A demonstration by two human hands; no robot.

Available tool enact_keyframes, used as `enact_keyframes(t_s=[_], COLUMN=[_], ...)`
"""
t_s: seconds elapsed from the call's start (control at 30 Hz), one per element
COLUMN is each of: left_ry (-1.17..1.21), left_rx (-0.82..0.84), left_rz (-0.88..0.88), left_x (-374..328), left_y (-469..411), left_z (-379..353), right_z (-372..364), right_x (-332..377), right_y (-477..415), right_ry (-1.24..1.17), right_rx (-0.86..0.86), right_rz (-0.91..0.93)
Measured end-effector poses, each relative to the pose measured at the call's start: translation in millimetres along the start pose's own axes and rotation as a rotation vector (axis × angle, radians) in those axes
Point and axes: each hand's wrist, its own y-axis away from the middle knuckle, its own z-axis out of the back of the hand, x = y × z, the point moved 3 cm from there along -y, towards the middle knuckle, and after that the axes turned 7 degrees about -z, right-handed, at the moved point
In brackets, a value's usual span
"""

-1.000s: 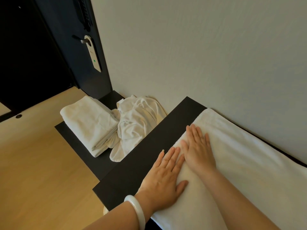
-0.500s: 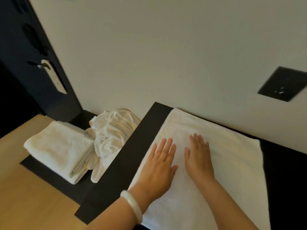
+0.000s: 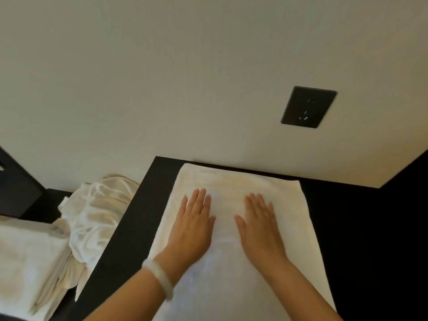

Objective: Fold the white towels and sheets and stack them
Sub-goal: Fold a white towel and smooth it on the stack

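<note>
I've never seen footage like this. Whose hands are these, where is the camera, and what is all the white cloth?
No machine here: a person wears a camera on the head, looking down at their own hands. The left hand, with a pale bracelet on its wrist, and the right hand lie flat and open on a white towel spread on a black counter against the wall. Nothing is gripped; the palms only press the cloth. On the left sit a folded stack and a crumpled sheet. A dark socket is on the wall.
</note>
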Motion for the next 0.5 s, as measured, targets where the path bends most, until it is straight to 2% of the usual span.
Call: enact_keyframes(t_s=[0.13, 0.2, 0.27, 0.4, 0.5], left_ry=[-0.089, -0.104, -0.092, -0.092, -0.088], left_rx=[0.049, 0.090, 0.077, 0.058, 0.066], left_rz=[-0.011, -0.013, 0.000, 0.006, -0.002], left_x=[13, 22, 29, 32, 31], left_y=[-66, -73, -73, -73, -73], left_z=[-6, -19, -29, -34, -33], right_z=[-13, -27, -37, -29, -12], right_x=[40, 33, 11, -65, -116], right_y=[-58, -79, -89, -98, -101], right_ry=[0.028, 0.079, 0.118, 0.136, 0.151], right_rx=[0.036, 0.093, 0.079, -0.023, 0.031], right_rz=[0.171, 0.204, 0.217, 0.034, -0.108])
